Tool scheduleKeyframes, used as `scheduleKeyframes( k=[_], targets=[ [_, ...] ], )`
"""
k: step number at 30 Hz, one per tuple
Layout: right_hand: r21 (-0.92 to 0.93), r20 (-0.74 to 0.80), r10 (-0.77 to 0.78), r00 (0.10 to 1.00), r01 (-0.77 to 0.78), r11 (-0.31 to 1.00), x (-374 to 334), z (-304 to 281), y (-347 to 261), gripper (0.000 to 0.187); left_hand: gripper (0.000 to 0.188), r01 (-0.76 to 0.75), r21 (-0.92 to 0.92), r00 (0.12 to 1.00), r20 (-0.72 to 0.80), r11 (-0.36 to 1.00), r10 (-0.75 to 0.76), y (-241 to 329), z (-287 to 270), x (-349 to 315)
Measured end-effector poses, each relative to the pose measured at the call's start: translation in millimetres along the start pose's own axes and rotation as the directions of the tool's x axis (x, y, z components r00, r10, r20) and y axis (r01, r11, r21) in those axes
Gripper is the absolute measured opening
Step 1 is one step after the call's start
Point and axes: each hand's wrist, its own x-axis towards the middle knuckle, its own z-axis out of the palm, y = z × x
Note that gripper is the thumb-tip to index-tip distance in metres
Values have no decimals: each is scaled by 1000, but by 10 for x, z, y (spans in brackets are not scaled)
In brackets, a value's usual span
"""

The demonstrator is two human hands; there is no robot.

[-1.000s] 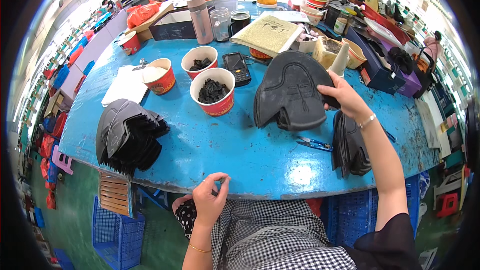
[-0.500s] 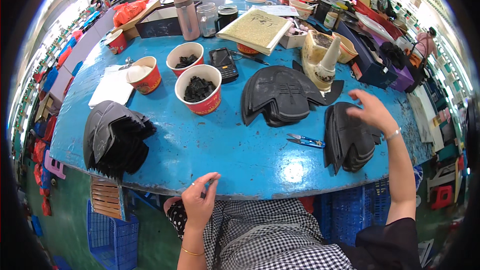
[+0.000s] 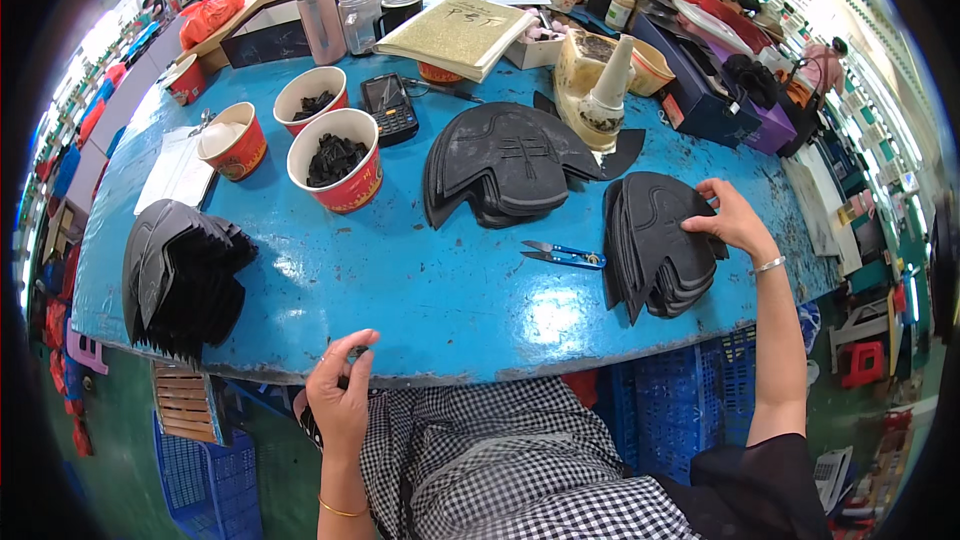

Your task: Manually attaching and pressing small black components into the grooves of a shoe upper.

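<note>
On the right, my right hand (image 3: 735, 220) reaches over a stack of black moulded pieces (image 3: 650, 230), shaped like shoe-upper parts. Its thumb and fingers close on the right edge of the top piece. My left hand (image 3: 340, 390) is held at the table's front edge, thumb and fingertips together. Something small and dark may be between them, but I cannot make it out. Thread snips (image 3: 567, 255) with blue handles lie just left of the right stack. A larger stack of similar black pieces (image 3: 505, 155) sits behind the snips. Another black stack (image 3: 180, 275) stands at the left.
Two red-and-white paper tubs (image 3: 350, 190) hold black scraps; another tub (image 3: 235, 155) holds something white. Behind are a handheld terminal (image 3: 390, 105), a gold book (image 3: 455, 35), a pink flask (image 3: 318, 15) and a cream block with a cone (image 3: 605, 90). Blue crates (image 3: 690, 400) are beneath the table.
My right hand has come down from above the right stack onto its top piece. The view has shifted, so the table's things sit further left. My left hand stays pinched near the edge.
</note>
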Motion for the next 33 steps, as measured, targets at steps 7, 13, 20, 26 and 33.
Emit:
scheduleKeyframes(
  k=[7,13,20,26,33],
  targets=[
    [84,-63,-42,997,47,995,6,-11,-28,40,40,419,-574,907,289,703,-305,472,-46,-291],
    [523,-341,-181,923,346,779,-132,-81,219,28,34,421,-761,903,400,493,-155,708,-87,-384],
    [735,-219,-344,913,387,557,-590,174,-916,34,18,455,-731,868,491,508,-71,789,-117,-516],
    [620,69,-587,807,426,659,-588,951,-1884,31,21,495,-640,842,520,587,-144,1008,-189,-564],
    [475,-279,-808,519,806,353,-1048,771,-2288,21,21,283,-578,933,350,765,-81,906,-163,-761]
  ],
)
